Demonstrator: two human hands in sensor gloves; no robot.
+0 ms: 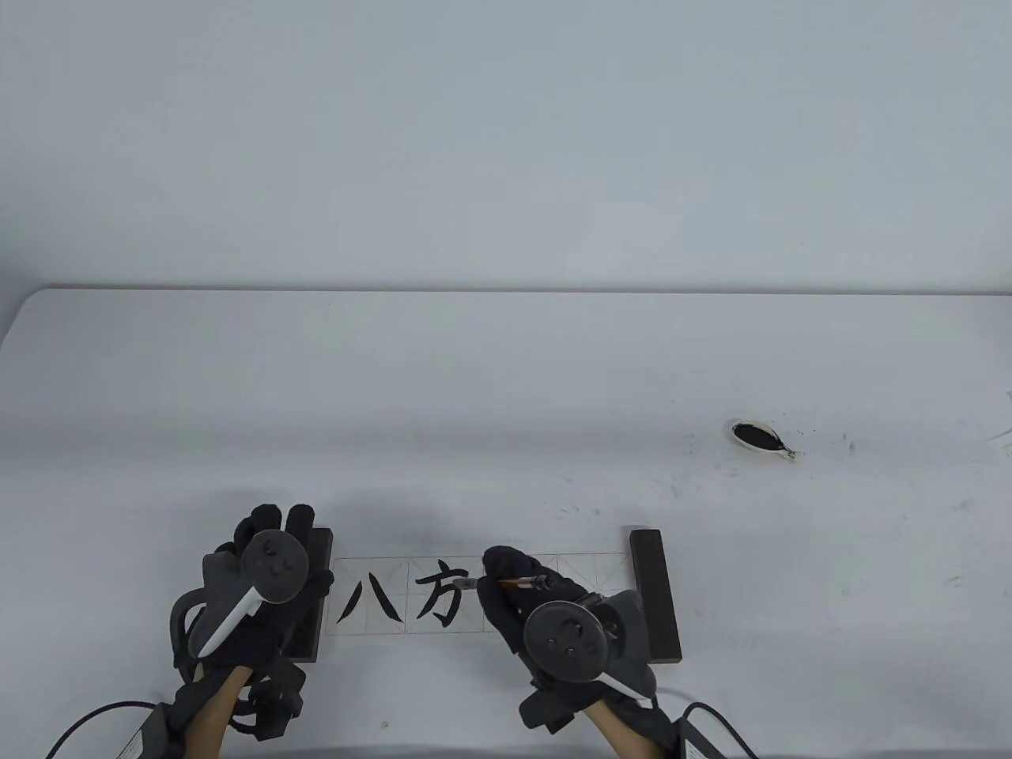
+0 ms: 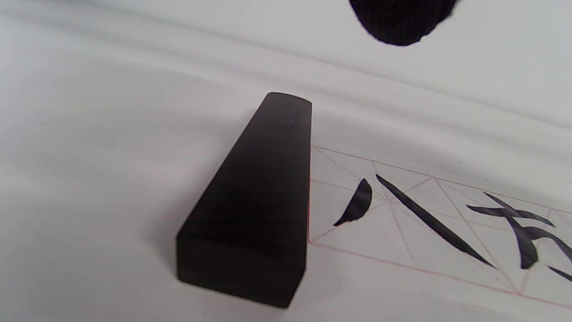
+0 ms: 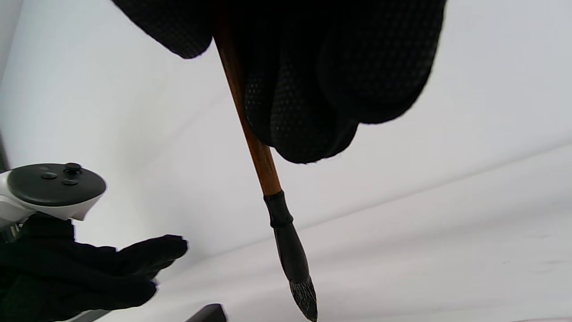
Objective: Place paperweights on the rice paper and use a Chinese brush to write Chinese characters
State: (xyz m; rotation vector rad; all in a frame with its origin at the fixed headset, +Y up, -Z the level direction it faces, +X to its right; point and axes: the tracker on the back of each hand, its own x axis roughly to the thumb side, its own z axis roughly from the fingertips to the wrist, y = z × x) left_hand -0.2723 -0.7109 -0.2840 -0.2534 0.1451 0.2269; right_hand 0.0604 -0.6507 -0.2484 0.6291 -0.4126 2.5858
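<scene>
A strip of gridded rice paper [image 1: 379, 624] lies near the table's front edge, with two black characters [image 1: 439, 597] painted in its left cells. A dark paperweight [image 1: 655, 605] holds down its right end. Another dark paperweight [image 2: 254, 210] lies on its left end. My left hand [image 1: 273, 526] is over that left paperweight in the table view, fingers stretched forward and holding nothing; one fingertip [image 2: 397, 22] shows in the left wrist view. My right hand [image 1: 514, 577] grips a brown-shafted brush [image 3: 254, 147] over the third cell, its wet black tip [image 3: 304, 297] pointing down.
A small white dish of black ink [image 1: 760, 439] sits at the right, with ink specks [image 1: 850, 443] on the table around it. The white table ends at a far edge [image 1: 506, 292] against a pale wall. Cables [image 1: 87, 723] trail off both wrists at the front.
</scene>
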